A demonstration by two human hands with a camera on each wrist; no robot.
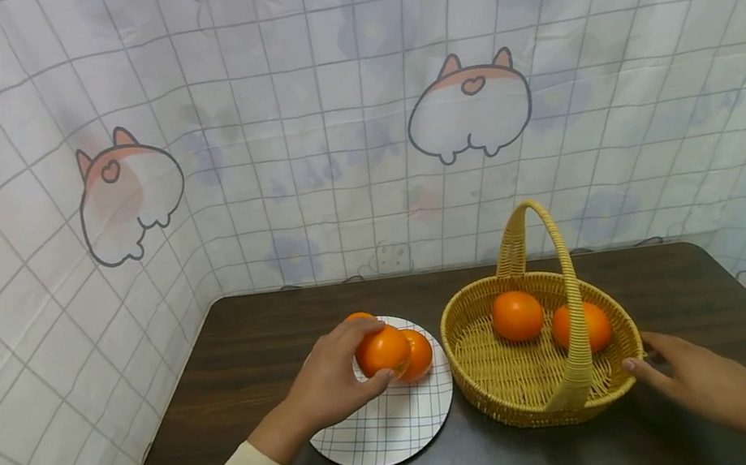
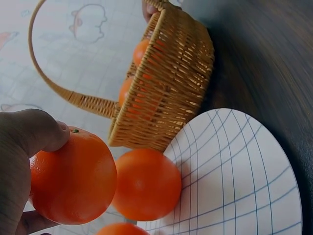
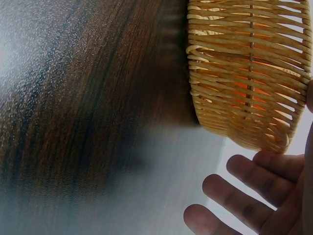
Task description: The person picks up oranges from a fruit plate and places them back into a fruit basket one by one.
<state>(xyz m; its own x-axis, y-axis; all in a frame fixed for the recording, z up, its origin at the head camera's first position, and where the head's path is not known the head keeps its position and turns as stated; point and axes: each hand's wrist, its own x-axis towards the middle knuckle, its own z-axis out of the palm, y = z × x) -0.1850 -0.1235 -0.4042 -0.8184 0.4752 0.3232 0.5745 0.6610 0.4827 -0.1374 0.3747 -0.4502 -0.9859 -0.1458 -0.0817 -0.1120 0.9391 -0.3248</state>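
Note:
My left hand (image 1: 326, 376) holds an orange (image 1: 383, 352) over the plate, thumb on one side and fingers on the other. In the left wrist view, the held orange (image 2: 73, 178) shows its small green stem spot. Behind it on the round white plate (image 1: 385, 436), which has a blue grid pattern, lie another orange (image 1: 421, 354) and a third one (image 1: 359, 316), mostly hidden. At the right, my right hand (image 1: 708, 378) pinches the wicker basket (image 1: 501, 404) at its rim, thumb over the edge. The other fingers (image 3: 239, 196) spread loosely outside the weave.
Inside the basket sit two oranges, one orange (image 1: 517, 316) toward the back and one orange (image 1: 592, 327) partly behind the tall arched handle (image 1: 564, 266). The dark wooden table (image 1: 248, 327) meets a grid-patterned covering (image 1: 340, 213) at the back and sides.

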